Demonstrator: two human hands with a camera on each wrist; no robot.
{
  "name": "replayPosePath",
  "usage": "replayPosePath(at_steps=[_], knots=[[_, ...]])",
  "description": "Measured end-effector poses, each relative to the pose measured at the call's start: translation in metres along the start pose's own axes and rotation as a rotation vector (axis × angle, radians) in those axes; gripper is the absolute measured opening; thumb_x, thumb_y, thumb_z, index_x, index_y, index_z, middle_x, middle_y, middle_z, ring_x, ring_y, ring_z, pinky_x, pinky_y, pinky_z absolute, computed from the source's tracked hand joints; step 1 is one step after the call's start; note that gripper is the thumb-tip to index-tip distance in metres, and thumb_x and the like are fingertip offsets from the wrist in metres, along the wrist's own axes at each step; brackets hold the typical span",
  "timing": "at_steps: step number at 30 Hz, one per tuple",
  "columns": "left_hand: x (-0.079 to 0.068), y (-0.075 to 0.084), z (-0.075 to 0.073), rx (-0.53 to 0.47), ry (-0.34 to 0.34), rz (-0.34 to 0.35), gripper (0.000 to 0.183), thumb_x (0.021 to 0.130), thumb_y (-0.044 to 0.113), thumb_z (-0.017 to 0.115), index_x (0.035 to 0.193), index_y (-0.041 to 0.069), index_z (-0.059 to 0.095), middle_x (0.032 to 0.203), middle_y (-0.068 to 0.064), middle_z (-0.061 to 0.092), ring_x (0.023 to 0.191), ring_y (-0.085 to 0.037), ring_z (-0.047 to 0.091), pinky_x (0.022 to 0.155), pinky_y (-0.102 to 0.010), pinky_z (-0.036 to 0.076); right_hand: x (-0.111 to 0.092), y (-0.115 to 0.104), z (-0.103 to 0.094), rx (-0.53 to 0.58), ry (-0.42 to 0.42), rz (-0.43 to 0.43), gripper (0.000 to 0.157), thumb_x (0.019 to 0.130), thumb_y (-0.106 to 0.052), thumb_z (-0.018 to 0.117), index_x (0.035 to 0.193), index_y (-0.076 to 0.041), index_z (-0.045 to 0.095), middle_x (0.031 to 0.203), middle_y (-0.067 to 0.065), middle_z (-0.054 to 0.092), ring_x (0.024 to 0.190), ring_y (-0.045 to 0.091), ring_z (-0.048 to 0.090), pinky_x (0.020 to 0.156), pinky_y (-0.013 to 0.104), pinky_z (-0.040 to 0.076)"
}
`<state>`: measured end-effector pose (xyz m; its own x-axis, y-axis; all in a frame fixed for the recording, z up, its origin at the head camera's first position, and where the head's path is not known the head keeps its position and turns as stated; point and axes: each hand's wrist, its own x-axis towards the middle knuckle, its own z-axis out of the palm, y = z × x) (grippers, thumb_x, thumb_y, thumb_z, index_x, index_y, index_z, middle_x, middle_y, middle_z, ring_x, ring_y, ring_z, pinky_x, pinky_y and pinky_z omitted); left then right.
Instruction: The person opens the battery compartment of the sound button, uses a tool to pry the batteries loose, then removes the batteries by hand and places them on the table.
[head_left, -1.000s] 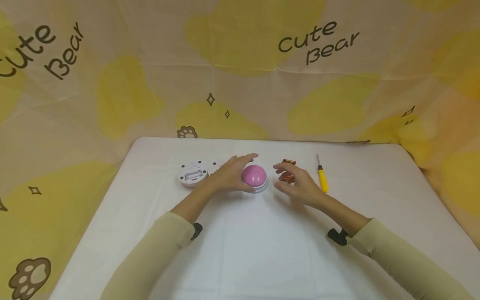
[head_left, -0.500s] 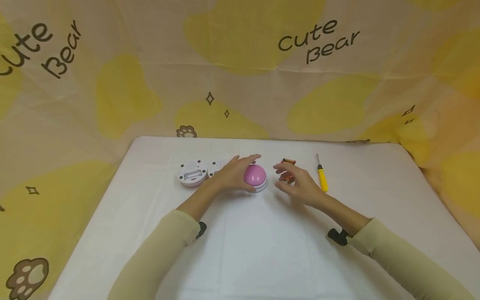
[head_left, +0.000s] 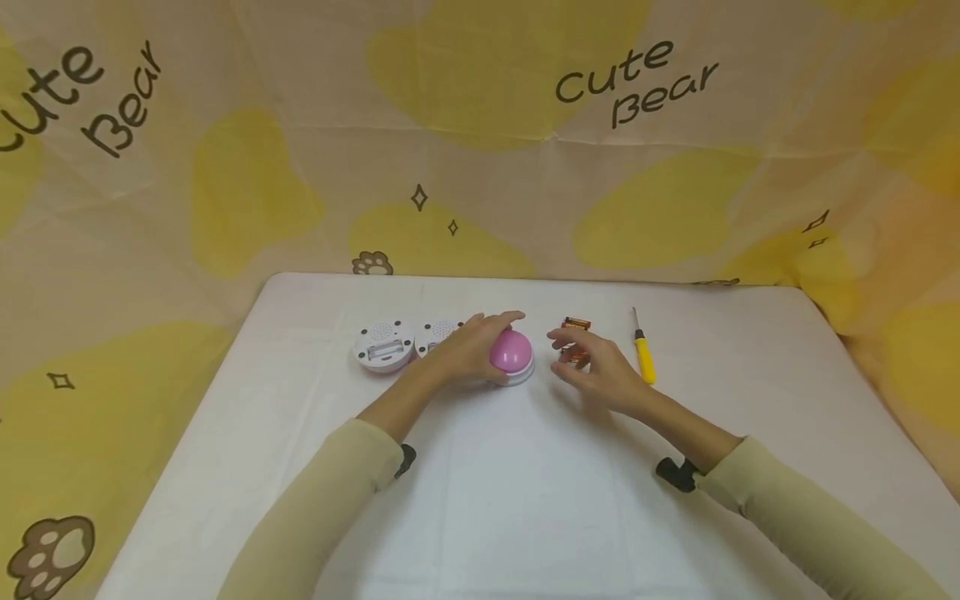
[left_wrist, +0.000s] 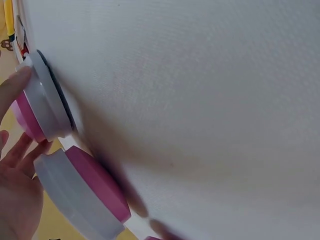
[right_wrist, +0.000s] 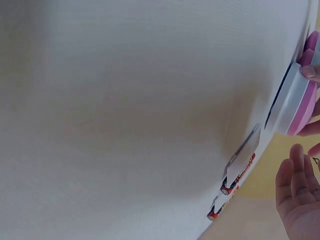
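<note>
A round push button [head_left: 513,351] with a pink dome and a white base stands upright on the white table [head_left: 510,500]. My left hand [head_left: 467,350] grips it from the left, thumb on the near side and fingers on the far side. In the left wrist view the thumb [left_wrist: 17,82] presses the white base. My right hand [head_left: 603,371] is held just right of the button, fingers loosely bent, with nothing in it. Behind its fingers lie red and orange batteries [head_left: 577,322], partly hidden; the right wrist view shows them [right_wrist: 237,180] in clear wrapping.
Left of my left hand, a second button [head_left: 385,346] lies upside down with its battery slot bare. A third upturned button [head_left: 437,332] beside it is partly covered by the hand. A yellow-handled screwdriver [head_left: 643,357] lies at the right. Printed cloth [head_left: 480,167] hangs behind the table.
My left hand has shifted slightly right and drawn closer round the pink button, uncovering more of the third upturned button. The right hand has hardly moved.
</note>
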<state>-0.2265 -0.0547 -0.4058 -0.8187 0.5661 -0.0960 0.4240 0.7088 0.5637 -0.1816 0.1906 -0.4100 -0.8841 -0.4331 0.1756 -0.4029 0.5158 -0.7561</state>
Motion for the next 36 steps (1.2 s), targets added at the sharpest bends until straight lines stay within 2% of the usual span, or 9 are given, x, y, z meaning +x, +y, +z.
replayPosePath(at_steps=[4, 10, 19, 22, 26, 31, 33, 36], knots=[[-0.002, 0.000, -0.002, -0.028, 0.019, 0.031, 0.095, 0.076, 0.025, 0.087, 0.154, 0.023, 0.033, 0.139, -0.003, 0.054, 0.128, -0.024, 0.048, 0.103, -0.046, 0.043, 0.000, 0.000, -0.002, 0.001, 0.001, 0.010, 0.041, 0.091, -0.004, 0.069, 0.131, 0.002, 0.057, 0.121, 0.020, 0.065, 0.097, 0.025, 0.066, 0.084, 0.045, 0.054], [-0.006, 0.003, -0.009, -0.160, 0.117, 0.113, 0.094, 0.073, 0.023, 0.088, 0.152, 0.020, 0.037, 0.129, -0.004, 0.058, 0.115, -0.017, 0.056, 0.097, -0.037, 0.047, 0.000, -0.001, -0.006, -0.008, 0.018, 0.040, 0.042, 0.092, -0.007, 0.069, 0.132, 0.001, 0.057, 0.119, 0.019, 0.066, 0.099, 0.027, 0.067, 0.086, 0.046, 0.054], [-0.017, 0.011, -0.016, -0.424, 0.257, 0.160, 0.092, 0.072, 0.018, 0.089, 0.149, 0.023, 0.040, 0.132, -0.004, 0.059, 0.116, -0.019, 0.057, 0.094, -0.037, 0.050, -0.002, -0.001, -0.010, 0.021, 0.039, 0.060, 0.043, 0.093, -0.008, 0.069, 0.134, -0.001, 0.057, 0.123, 0.017, 0.065, 0.101, 0.028, 0.067, 0.087, 0.044, 0.054], [-0.021, 0.016, -0.018, -0.518, 0.284, 0.169, 0.089, 0.072, 0.015, 0.088, 0.148, 0.022, 0.041, 0.132, -0.004, 0.060, 0.116, -0.019, 0.058, 0.095, -0.040, 0.049, -0.003, -0.002, -0.010, 0.038, 0.038, 0.054, 0.042, 0.093, -0.009, 0.069, 0.133, -0.001, 0.058, 0.123, 0.016, 0.065, 0.100, 0.028, 0.067, 0.087, 0.044, 0.054], [-0.026, 0.022, -0.020, -0.662, 0.266, 0.171, 0.087, 0.075, 0.011, 0.086, 0.149, 0.021, 0.041, 0.137, -0.007, 0.058, 0.119, -0.020, 0.058, 0.098, -0.043, 0.047, -0.004, -0.004, -0.010, 0.057, 0.029, 0.054, 0.041, 0.094, -0.011, 0.068, 0.132, -0.001, 0.058, 0.119, 0.014, 0.066, 0.100, 0.028, 0.067, 0.087, 0.041, 0.054], [-0.032, 0.027, -0.019, -0.895, 0.163, 0.144, 0.084, 0.080, 0.004, 0.079, 0.151, 0.021, 0.039, 0.139, -0.011, 0.058, 0.115, -0.028, 0.062, 0.095, -0.042, 0.050, -0.005, -0.007, -0.008, 0.091, 0.012, 0.054, 0.037, 0.094, -0.012, 0.068, 0.130, -0.005, 0.060, 0.114, 0.009, 0.066, 0.100, 0.025, 0.066, 0.086, 0.035, 0.053], [-0.033, 0.029, -0.018, -0.977, 0.131, 0.141, 0.081, 0.081, 0.001, 0.077, 0.151, 0.021, 0.040, 0.137, -0.012, 0.058, 0.116, -0.029, 0.061, 0.093, -0.040, 0.051, -0.006, -0.009, -0.007, 0.103, 0.009, 0.050, 0.035, 0.094, -0.011, 0.068, 0.128, -0.005, 0.060, 0.113, 0.010, 0.066, 0.100, 0.025, 0.066, 0.086, 0.036, 0.054], [-0.035, 0.029, -0.015, -1.048, 0.111, 0.154, 0.079, 0.081, -0.001, 0.074, 0.149, 0.020, 0.041, 0.136, -0.012, 0.058, 0.121, -0.027, 0.057, 0.094, -0.038, 0.051, -0.007, -0.013, -0.006, 0.113, 0.004, 0.051, 0.035, 0.094, -0.011, 0.068, 0.127, -0.004, 0.061, 0.113, 0.013, 0.067, 0.099, 0.026, 0.067, 0.087, 0.041, 0.054]])
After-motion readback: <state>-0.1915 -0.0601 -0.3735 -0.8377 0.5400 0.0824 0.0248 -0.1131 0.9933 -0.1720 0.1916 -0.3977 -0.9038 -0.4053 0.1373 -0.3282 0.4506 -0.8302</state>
